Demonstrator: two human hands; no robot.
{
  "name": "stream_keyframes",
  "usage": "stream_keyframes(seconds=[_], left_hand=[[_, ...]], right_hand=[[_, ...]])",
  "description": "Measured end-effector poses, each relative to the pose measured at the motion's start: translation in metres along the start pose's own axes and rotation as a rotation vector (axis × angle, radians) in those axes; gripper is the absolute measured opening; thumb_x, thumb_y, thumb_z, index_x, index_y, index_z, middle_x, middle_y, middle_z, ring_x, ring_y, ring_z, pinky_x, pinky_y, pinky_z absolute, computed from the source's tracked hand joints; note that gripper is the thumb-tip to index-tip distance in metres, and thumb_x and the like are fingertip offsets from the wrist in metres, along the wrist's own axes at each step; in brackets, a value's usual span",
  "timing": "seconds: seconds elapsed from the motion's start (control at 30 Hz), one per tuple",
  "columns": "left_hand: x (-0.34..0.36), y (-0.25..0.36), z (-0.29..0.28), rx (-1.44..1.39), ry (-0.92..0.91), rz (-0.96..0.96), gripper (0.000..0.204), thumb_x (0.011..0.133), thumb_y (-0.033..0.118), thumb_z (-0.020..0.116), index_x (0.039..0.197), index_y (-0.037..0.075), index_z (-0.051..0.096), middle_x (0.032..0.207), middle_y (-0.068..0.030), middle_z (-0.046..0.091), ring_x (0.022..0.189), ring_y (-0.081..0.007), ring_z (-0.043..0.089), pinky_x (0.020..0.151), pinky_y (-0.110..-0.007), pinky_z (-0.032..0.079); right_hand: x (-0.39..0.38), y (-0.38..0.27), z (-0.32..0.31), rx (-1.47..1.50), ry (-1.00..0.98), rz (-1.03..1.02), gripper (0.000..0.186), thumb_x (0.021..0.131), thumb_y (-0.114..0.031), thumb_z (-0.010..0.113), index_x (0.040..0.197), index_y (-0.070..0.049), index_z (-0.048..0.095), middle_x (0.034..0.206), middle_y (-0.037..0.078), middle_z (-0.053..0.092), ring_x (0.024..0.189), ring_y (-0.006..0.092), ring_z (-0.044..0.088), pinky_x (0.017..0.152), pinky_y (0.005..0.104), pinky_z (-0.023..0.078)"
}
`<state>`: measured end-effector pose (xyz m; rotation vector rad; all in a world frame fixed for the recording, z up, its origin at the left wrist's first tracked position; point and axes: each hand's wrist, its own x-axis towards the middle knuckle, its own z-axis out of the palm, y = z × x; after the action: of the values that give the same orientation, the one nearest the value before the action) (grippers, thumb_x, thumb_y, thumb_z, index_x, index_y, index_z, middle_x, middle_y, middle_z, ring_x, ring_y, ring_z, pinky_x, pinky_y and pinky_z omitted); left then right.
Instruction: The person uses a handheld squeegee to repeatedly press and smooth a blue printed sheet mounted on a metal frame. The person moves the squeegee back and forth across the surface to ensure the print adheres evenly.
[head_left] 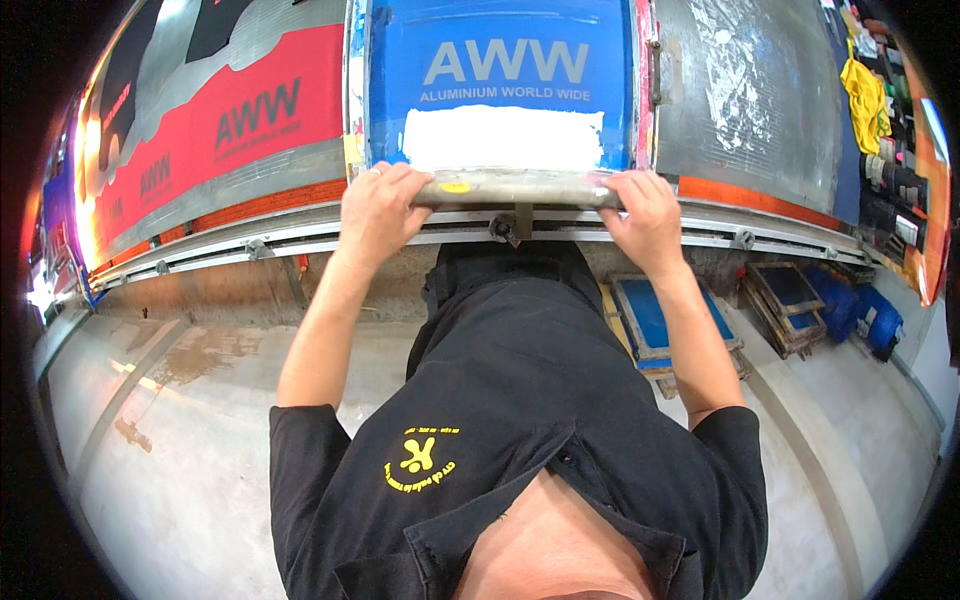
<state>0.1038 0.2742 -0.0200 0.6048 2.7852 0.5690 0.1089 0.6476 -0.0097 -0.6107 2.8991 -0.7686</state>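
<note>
My left hand [390, 205] is closed round the left end of a long grey bar [515, 190] with a small yellow mark, and my right hand [635, 208] grips its right end. The bar lies across the near end of a blue screen [500, 35] in a metal frame, which carries pale grey printed lettering. Just beyond the bar, a broad white patch [505, 135] covers the lower part of the blue area. A metal rail [300, 251] with black knobs runs below the bar, in front of my body.
Red fabric [270, 70] with dark print lies left of the screen. A scuffed grey platen [740, 90] is at right, beside yellow cloth [865, 100] and dark containers [890, 185]. Stacked screen frames [790, 300] and blue containers [875, 320] sit low at right on the concrete floor [200, 420].
</note>
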Motion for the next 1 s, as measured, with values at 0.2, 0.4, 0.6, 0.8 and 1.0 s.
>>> stream_keyframes(seconds=[0.2, 0.4, 0.6, 0.8, 1.0], left_hand=[[0.067, -0.014, -0.061, 0.146, 0.098, 0.18, 0.03, 0.083, 0.041, 0.081, 0.088, 0.013, 0.069, 0.081, -0.0021, 0.066, 0.076, -0.0225, 0.068, 0.066, -0.039, 0.054], [0.126, -0.004, -0.129, 0.093, 0.568, 0.322, 0.044, 0.079, 0.047, 0.083, 0.105, 0.012, 0.08, 0.116, -0.0122, 0.075, 0.111, -0.0282, 0.069, 0.095, -0.044, 0.053], [0.08, -0.005, -0.107, -0.306, 0.6, 0.06, 0.025, 0.092, 0.028, 0.081, 0.107, 0.007, 0.08, 0.112, -0.0076, 0.078, 0.107, -0.0186, 0.072, 0.098, -0.034, 0.054], [0.031, -0.014, -0.059, -0.555, 0.503, -0.267, 0.021, 0.095, 0.026, 0.079, 0.1, 0.005, 0.08, 0.098, -0.0059, 0.079, 0.094, -0.014, 0.073, 0.086, -0.028, 0.055], [-0.019, -0.039, -0.02, -0.748, 0.452, -0.541, 0.024, 0.103, 0.022, 0.071, 0.107, 0.0, 0.078, 0.101, -0.004, 0.078, 0.094, -0.0072, 0.067, 0.085, -0.022, 0.051]], right_hand=[[0.053, 0.001, -0.026, -0.066, -0.031, 0.009, 0.034, 0.076, -0.025, 0.085, 0.102, -0.009, 0.069, 0.091, 0.007, 0.067, 0.088, 0.0303, 0.067, 0.076, 0.0417, 0.053], [0.071, 0.015, -0.01, 0.136, 0.036, 0.217, 0.036, 0.089, -0.039, 0.081, 0.098, -0.006, 0.071, 0.078, 0.01, 0.067, 0.069, 0.0258, 0.064, 0.063, 0.0375, 0.05], [0.059, 0.015, 0.01, 0.602, 0.172, 0.532, 0.04, 0.094, -0.035, 0.08, 0.111, 0.0, 0.073, 0.09, 0.008, 0.075, 0.079, 0.0134, 0.065, 0.073, 0.0308, 0.053], [0.049, 0.017, 0.039, 0.764, 0.296, 0.643, 0.043, 0.097, -0.036, 0.077, 0.113, 0.004, 0.071, 0.1, 0.009, 0.076, 0.09, 0.0137, 0.066, 0.084, 0.0307, 0.054], [0.057, -0.004, 0.061, 0.708, 0.312, 0.714, 0.037, 0.099, -0.03, 0.074, 0.113, 0.004, 0.07, 0.101, 0.012, 0.076, 0.092, 0.016, 0.068, 0.085, 0.032, 0.054]])
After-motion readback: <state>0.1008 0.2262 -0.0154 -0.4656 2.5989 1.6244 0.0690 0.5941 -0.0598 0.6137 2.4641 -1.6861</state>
